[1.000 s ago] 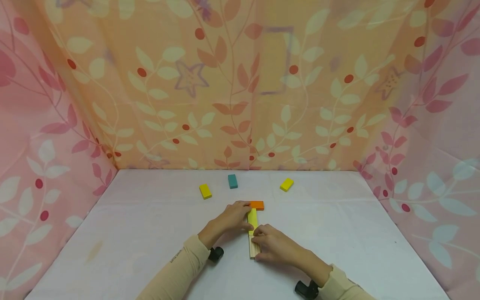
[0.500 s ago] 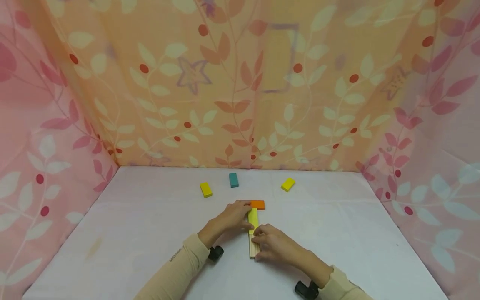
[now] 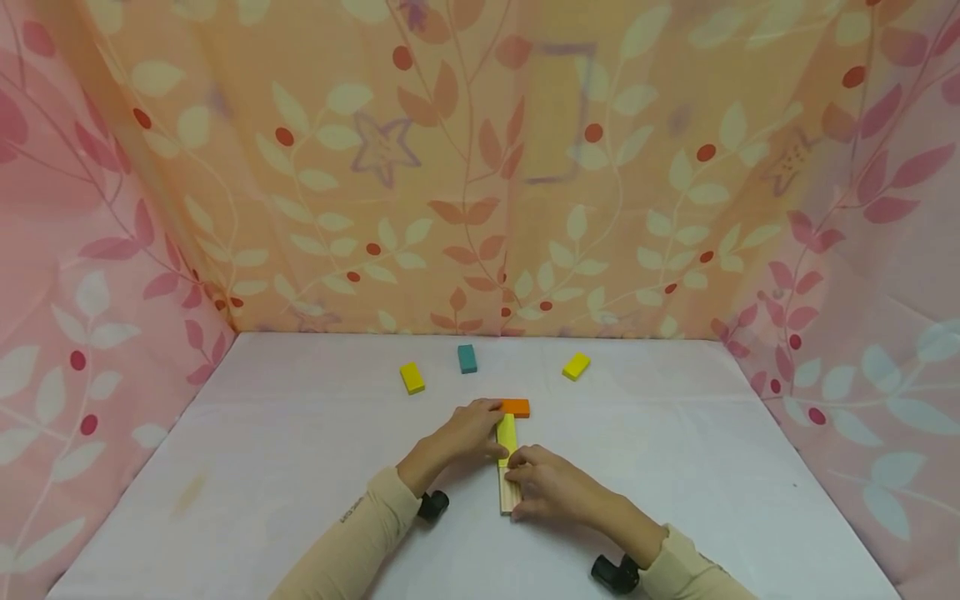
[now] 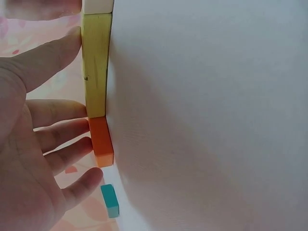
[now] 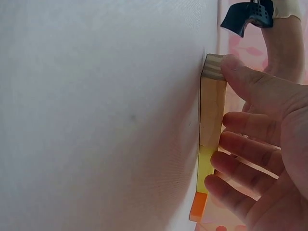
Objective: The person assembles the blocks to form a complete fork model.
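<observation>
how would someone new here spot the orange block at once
On the white table, find the left hand near the middle. It touches a long yellow block pointing away from the person, and the orange block lies crosswise at its far end. No other block in view is orange.

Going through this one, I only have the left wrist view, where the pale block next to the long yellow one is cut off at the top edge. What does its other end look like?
Observer: The right wrist view shows the pale block ending in striped wood grain.
Operator: Anything touching it there?
Observer: Yes, the right hand appears to touch that end with its thumb.
Operator: Besides the teal block, what else lies apart?
Observer: In the head view, a small yellow block lies left of it and another yellow block right.
</observation>
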`<state>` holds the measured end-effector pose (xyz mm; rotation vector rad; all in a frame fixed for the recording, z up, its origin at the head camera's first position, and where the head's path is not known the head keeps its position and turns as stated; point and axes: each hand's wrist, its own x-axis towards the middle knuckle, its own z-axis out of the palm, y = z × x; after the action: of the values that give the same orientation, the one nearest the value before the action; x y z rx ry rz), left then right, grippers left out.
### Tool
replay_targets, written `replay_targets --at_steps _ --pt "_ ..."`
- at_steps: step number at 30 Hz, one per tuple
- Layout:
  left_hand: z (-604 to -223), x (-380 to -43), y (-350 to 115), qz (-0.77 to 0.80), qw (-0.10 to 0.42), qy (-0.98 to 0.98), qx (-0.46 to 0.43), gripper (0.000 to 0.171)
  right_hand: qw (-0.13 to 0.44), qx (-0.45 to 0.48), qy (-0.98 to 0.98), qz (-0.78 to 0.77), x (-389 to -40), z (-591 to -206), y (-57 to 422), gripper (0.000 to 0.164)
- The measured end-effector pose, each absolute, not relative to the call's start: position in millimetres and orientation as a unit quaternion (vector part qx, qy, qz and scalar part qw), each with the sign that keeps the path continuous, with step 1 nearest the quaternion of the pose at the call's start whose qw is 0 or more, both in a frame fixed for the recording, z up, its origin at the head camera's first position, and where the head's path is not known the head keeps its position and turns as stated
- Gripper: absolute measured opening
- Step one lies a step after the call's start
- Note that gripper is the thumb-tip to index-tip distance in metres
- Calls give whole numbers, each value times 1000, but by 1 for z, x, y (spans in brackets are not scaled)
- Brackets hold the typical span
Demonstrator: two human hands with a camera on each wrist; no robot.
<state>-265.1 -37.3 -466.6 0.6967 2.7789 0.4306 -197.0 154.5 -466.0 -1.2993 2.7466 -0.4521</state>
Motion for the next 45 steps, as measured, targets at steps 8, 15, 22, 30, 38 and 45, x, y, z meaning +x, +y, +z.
replay_targets --at_steps 8,15,22,30,38,45 --pt "-463 -262 -36 146 115 952 243 65 29 -420 894 -152 -199 -464 157 45" --pt "-463 -260 -37 161 118 951 238 66 33 -397 903 -164 -205 -452 162 45" --pt "-463 -259 -36 156 115 952 238 66 33 -371 910 -183 -216 -443 169 39" --pt "-464 -257 -36 136 104 953 249 55 24 -333 919 -208 -239 -426 179 35" --pt "-465 -254 -34 124 115 953 253 63 5 -314 922 -227 -263 -416 191 36" --pt "-465 -250 -34 110 122 952 260 73 -21 -292 926 -238 -287 -415 202 34"
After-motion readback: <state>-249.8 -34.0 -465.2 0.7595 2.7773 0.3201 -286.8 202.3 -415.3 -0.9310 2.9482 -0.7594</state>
